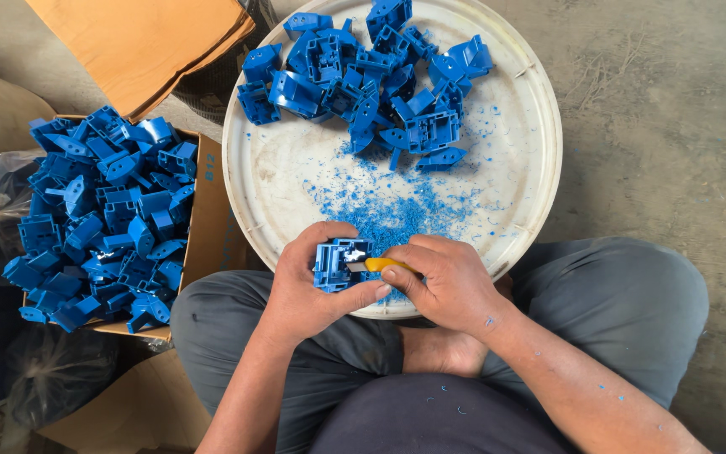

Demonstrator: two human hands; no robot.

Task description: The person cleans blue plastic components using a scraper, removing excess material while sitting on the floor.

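Left hand (pixel 308 282): curling in from the near left, fingers clamped around a blue plastic part (pixel 338 263), holding it just over the round tray's near rim.
Right hand (pixel 447 286): reaching in from the near right, fingers pinching a yellow-handled knife (pixel 380 264), blade touching the part.
Round white tray (pixel 539 168): sitting between the knees, blue shavings (pixel 392 206) scattering mid-tray, open rim showing right.
Heap of blue parts (pixel 371 71): crowding the far edge.
Cardboard box (pixel 207 227): sitting left, just beside the tray, brimming with parts.
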